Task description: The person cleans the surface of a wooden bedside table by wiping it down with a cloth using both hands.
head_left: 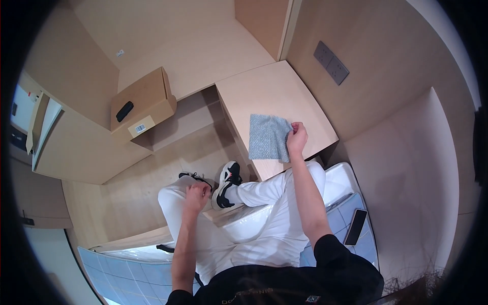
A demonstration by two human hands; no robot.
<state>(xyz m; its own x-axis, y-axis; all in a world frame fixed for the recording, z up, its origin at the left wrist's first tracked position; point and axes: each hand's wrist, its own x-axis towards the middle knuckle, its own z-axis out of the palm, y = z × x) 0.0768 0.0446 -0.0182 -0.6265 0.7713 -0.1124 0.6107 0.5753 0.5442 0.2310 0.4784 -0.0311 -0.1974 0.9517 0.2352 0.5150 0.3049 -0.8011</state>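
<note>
Left hand (199, 195) rests by the left knee (172, 197), fingers half curled; cannot tell whether they enclose anything. Probably parked there, clear of the cloth. Grey-blue cloth (265, 137) lies mostly spread on the pale wooden top (274, 89), near its front edge, likely for easy reach from the seat. Right hand (297, 137) grasps the cloth's right edge between thumb and fingers; creasing there presumably comes from the pinch.

Room, same order: cardboard box (145, 96) bearing a small black object (124, 111); black-and-white shoe (229, 175) below; the top, smooth and matt; grey wall sockets (331, 62) behind; dark-screened phone (356, 227) on blue checked bedding (335, 218), beside the seated person.
</note>
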